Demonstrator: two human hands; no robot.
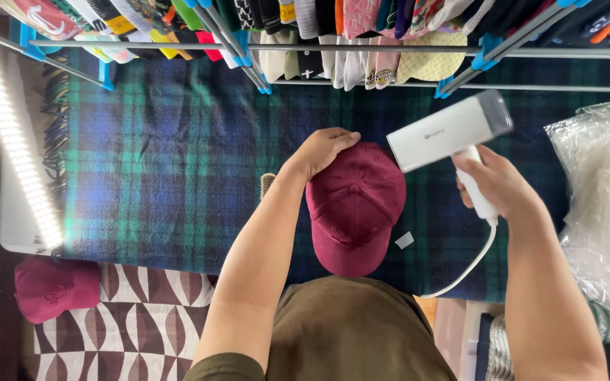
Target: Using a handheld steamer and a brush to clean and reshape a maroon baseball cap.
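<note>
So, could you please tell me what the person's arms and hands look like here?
Both arms are bare from the upper arm down. The left hand and right hand wear no gloves, rings or watch that I can see. An olive-brown short sleeve shows at the left shoulder.

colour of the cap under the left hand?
Dark maroon cap, plain, with the left hand on its crown. Head view, the only one.

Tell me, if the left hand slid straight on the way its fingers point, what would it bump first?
The left hand lies on the cap, fingers pointing right. Going straight on, it would probably meet the white steamer head first, held by the right hand. Depth is unclear; the steamer may sit higher.
</note>
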